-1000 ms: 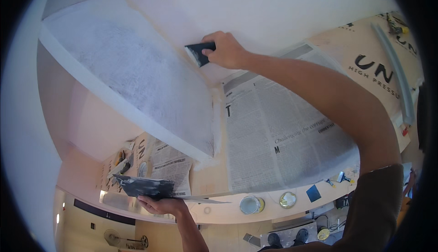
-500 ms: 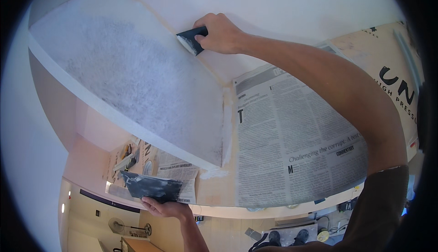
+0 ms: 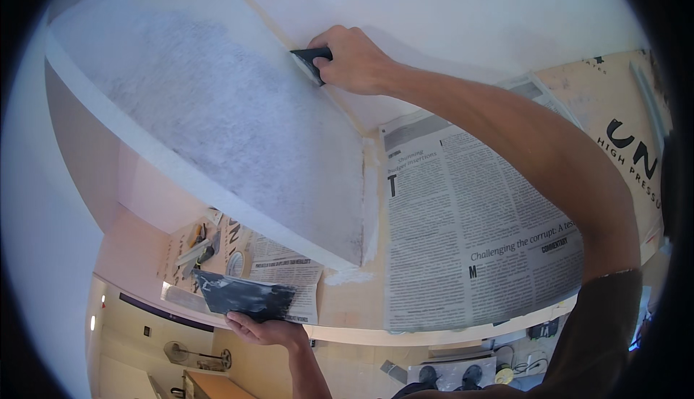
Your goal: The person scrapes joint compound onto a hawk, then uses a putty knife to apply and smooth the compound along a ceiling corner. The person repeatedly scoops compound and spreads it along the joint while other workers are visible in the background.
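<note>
My right hand point(image 3: 356, 61) is closed on a dark putty knife point(image 3: 315, 55), its broad blade carrying some white putty. The blade's edge meets the tan seam where a white-grey upright panel point(image 3: 238, 103) joins the white wall surface point(image 3: 463, 23). Low on the left, my left hand point(image 3: 269, 331) grips the lower edge of a dark flat plate point(image 3: 246, 296) smeared with white putty. This plate is held in front of the panel's lower front edge, apart from the panel.
Newspaper point(image 3: 441, 254) covers the board right of the panel, under my right arm. Tan printed sheeting point(image 3: 614, 95) lies beyond it. Several tools and a roll of tape point(image 3: 236, 263) sit behind the plate. Far below are a fan point(image 3: 177, 353), cables and my shoes point(image 3: 471, 376).
The putty knife has turned, so its blade looks narrower, and my right hand has shifted slightly down and right. The whole view has moved a little; my left hand keeps its grip on the plate.
</note>
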Demonstrator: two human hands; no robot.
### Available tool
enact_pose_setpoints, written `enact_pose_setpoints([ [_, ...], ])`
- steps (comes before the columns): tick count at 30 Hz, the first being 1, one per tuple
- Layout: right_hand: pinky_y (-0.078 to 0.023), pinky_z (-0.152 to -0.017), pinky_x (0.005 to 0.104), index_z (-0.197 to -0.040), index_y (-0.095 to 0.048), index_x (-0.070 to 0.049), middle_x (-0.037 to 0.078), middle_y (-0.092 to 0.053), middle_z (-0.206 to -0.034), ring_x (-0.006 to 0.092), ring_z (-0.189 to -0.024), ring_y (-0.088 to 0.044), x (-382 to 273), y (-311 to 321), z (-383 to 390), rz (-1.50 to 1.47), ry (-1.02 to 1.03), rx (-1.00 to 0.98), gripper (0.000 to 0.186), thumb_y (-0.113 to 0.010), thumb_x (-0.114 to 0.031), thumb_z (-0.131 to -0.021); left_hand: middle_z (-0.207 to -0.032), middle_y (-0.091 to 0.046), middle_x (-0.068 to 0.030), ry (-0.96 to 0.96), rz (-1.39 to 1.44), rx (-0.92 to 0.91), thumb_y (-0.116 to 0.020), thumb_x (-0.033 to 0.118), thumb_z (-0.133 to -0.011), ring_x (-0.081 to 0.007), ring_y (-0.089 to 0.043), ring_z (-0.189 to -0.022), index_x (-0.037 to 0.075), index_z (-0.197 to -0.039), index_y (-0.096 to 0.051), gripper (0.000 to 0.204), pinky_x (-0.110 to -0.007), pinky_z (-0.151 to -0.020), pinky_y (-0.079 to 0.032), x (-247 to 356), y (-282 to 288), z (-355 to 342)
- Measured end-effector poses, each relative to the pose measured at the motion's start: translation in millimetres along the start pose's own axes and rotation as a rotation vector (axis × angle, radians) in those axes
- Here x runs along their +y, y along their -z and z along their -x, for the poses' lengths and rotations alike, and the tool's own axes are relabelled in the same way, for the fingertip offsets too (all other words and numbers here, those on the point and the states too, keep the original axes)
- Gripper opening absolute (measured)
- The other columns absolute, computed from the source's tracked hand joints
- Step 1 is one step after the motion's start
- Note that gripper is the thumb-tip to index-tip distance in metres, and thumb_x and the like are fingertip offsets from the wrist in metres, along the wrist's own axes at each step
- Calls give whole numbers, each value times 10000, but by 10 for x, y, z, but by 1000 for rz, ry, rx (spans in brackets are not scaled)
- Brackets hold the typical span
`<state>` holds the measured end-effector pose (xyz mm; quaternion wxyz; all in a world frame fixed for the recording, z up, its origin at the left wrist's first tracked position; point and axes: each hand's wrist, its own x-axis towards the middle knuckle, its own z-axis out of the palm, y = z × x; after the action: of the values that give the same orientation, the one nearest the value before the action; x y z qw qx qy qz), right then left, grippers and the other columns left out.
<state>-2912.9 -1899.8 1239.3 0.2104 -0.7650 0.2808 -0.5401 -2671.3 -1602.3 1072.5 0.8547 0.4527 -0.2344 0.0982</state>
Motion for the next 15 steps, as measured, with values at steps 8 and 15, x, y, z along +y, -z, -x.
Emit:
enact_pose_setpoints([
  [8, -511, -837, 372, -1219, -681, 47, 196, -718, -1036, 242, -923, -664, -184, -64, 56, -102, -168, -33, 332, -584, -86, -932, -1264, -532, -206, 67, 97, 49, -458, 408, -1052, -275, -539, -1105, -52, -1265, -487, 508, -393, -973, -471, 68, -92, 51],
  [15, -533, -759, 379, -1172, -680, 73, 219, -701, -978, 257, -860, -671, -426, -27, 239, -106, -168, -42, 345, -604, -111, -889, -1204, -559, -171, 44, 158, 44, -484, 389, -1049, -248, -533, -1075, -48, -1215, -514, 468, -372, -942, -469, 75, -106, 46],
])
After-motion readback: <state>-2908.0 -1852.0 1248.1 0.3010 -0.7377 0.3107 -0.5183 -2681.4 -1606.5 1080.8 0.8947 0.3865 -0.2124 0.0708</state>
